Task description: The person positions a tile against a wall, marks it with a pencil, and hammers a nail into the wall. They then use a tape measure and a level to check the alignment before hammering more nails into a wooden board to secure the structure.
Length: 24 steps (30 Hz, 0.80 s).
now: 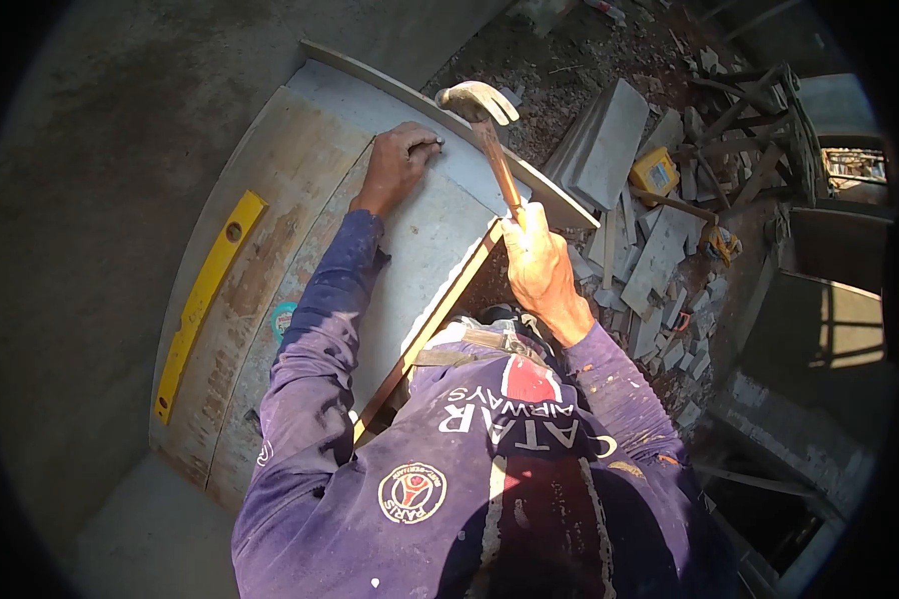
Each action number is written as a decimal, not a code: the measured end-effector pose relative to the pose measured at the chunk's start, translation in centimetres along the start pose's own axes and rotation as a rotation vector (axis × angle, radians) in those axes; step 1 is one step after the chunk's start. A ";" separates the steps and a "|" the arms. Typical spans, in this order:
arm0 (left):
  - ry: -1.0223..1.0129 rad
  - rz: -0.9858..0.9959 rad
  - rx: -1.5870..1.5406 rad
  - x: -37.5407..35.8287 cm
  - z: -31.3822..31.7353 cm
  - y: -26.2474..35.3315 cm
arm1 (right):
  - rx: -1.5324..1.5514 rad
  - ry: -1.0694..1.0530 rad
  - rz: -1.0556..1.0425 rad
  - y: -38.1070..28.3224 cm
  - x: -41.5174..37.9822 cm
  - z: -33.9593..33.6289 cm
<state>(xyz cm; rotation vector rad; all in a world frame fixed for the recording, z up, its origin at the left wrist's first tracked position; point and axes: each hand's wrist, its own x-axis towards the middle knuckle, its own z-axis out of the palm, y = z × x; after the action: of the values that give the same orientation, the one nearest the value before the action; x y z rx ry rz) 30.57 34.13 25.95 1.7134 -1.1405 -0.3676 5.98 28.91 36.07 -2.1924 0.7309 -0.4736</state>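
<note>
My right hand (541,262) is wrapped round the wooden handle of a claw hammer (499,165), whose metal head is raised at the top, over the board's far edge. My left hand (402,165) rests on the pale board surface (425,240), its fingers pinched together. A small light tip shows at the fingertips, too small to name. The hammer head is apart from my left hand. A narrow upright strip (549,190) runs along the far edge of the board.
A yellow spirit level (205,309) lies on the boards at the left, with a round turquoise object (283,319) beside my left sleeve. Broken tiles (661,260), stacked slabs (609,140), a yellow container (655,173) and rubble cover the ground at the right.
</note>
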 end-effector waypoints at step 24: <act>-0.023 0.022 0.070 0.3 -0.1 0.1 | -0.004 0.023 0.105 2.3 -1.3 2.1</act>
<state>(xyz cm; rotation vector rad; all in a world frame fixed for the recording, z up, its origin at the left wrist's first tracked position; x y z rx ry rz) 30.68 33.91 26.17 1.7605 -1.2003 -0.3382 5.27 29.58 32.83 -2.1435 0.8550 -0.4451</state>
